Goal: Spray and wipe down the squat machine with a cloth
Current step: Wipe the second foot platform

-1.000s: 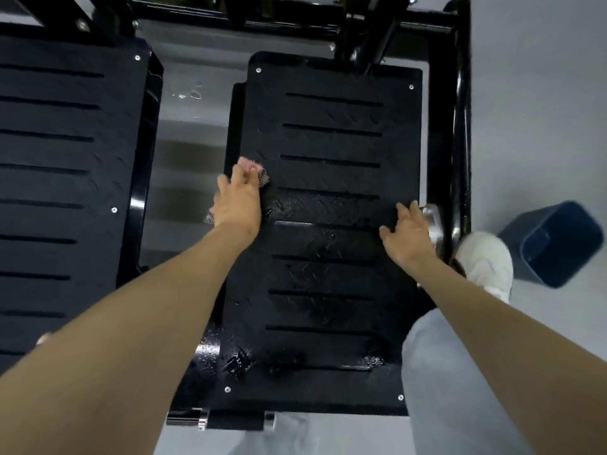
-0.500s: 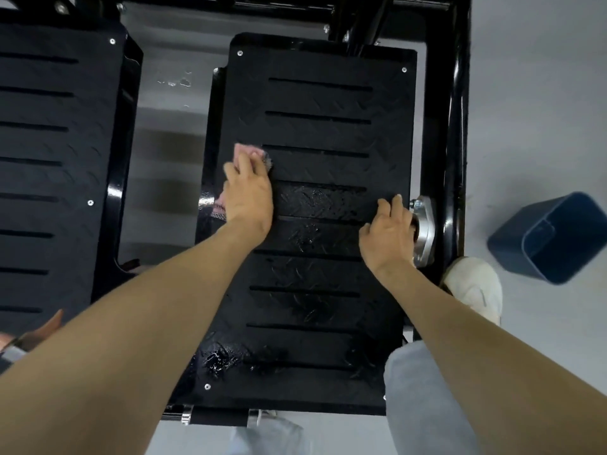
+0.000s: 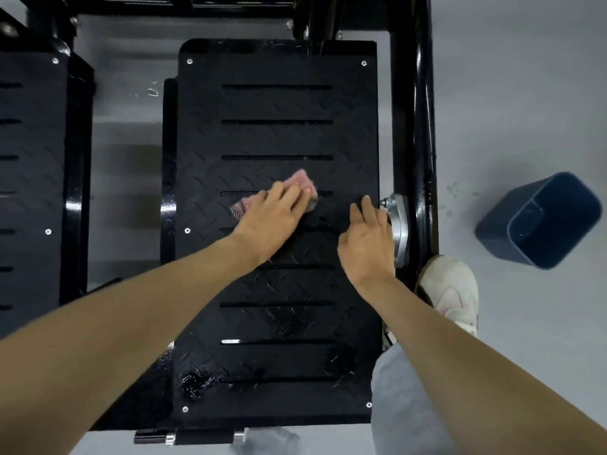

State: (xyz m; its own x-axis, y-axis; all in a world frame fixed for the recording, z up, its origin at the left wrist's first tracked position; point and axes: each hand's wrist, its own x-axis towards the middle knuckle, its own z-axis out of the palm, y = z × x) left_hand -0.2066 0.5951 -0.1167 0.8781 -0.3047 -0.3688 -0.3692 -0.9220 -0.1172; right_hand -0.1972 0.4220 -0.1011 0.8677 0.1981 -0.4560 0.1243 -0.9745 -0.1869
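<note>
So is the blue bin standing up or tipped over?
Tipped: the blue bin lies tilted on the grey floor, its open mouth showing sideways. Nothing visible inside.

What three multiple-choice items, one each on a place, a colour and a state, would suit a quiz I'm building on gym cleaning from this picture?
1. Where does the bin stand?
A. on the floor, right of the machine
B. on the foot plate
C. between the two plates

2. What colour is the cloth?
A. blue
B. pink
C. white

3. What is the left hand doing?
A. hanging free
B. holding a spray bottle
C. pressing the cloth flat on the foot plate

Answers: 1 A, it sits on grey floor beyond the black frame; 2 B, pink shows past the fingertips; 3 C, the palm lies over the cloth.
</note>
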